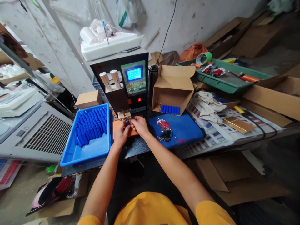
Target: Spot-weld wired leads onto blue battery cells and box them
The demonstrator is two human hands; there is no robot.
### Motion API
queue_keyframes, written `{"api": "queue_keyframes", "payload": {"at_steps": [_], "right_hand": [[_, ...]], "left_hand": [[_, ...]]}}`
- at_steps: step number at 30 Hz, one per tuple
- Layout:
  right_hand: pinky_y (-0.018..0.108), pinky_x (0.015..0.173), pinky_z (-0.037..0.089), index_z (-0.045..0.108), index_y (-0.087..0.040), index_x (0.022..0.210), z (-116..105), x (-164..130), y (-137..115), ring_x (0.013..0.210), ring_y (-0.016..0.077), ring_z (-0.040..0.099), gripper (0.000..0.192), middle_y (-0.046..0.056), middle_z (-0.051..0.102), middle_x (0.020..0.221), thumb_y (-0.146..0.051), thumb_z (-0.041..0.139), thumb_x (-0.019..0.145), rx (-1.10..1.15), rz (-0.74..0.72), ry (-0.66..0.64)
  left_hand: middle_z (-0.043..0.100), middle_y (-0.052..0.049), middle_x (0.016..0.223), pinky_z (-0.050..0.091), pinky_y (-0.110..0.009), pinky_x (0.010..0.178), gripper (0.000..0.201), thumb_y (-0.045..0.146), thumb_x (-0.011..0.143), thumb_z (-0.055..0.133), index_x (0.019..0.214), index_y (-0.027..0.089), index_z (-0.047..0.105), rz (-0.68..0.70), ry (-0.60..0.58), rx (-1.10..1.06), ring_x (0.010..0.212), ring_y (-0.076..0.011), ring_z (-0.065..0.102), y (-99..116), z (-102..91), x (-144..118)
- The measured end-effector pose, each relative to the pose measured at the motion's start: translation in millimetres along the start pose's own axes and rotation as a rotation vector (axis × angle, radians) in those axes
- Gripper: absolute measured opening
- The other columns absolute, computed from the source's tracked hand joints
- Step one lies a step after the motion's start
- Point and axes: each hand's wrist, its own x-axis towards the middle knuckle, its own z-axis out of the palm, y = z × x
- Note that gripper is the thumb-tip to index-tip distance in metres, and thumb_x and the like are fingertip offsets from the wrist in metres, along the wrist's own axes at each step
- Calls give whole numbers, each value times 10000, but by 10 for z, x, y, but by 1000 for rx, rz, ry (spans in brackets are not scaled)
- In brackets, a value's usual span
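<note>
At the electrode head of the black spot welder [138, 104], my left hand [121, 133] pinches a blue cylindrical battery cell [127, 122], mostly hidden by the fingers. My right hand [140, 126] is closed at the same spot, its thumb and fingertips against the cell's right side. Whether a thin lead is also between those fingertips is too small to tell. Both hands are over an orange block [116, 128] in front of the welder. To the right, a bundle of red and black wire leads [165, 128] lies on a blue pad [187, 129].
A blue tray [93, 156] of many blue cells stands left of my hands. An open cardboard box [173, 78] at the right back holds a row of blue cells [170, 109]. Farther right are a green tray [229, 84] with tools and a white cloth [208, 104].
</note>
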Motion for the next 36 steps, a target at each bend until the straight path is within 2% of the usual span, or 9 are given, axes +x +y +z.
{"api": "queue_keyframes", "payload": {"at_steps": [5, 13, 25, 36], "right_hand": [[160, 399, 356, 563, -170, 661, 17, 38, 38, 414, 74, 464, 164, -54, 527, 495, -295, 631, 743, -115, -38, 10], [174, 433, 387, 589, -164, 686, 23, 50, 75, 464, 97, 515, 228, -33, 570, 537, -367, 666, 755, -248, -57, 34], [187, 447, 389, 582, -171, 684, 19, 39, 92, 483, 104, 519, 240, -28, 574, 566, -389, 641, 765, -245, -107, 14], [185, 454, 425, 611, -174, 754, 12, 55, 130, 495, 109, 544, 289, -28, 591, 594, -455, 673, 782, -294, -73, 12]], "left_hand": [[698, -32, 801, 443, -235, 604, 256, 318, 881, 572, 1063, 172, 676, 15, -2, 0, 662, -145, 613, -40, 11, -2], [693, -38, 809, 440, -250, 627, 282, 303, 882, 563, 1102, 169, 678, 17, 3, 16, 642, -141, 583, -27, 9, 7], [675, -19, 768, 405, -227, 579, 268, 325, 874, 574, 1072, 175, 675, 1, -13, -25, 622, -132, 580, -42, 4, -15], [661, -6, 722, 406, -227, 580, 258, 321, 868, 576, 1058, 175, 671, -27, -15, -26, 615, -131, 574, 16, 4, -25]]}}
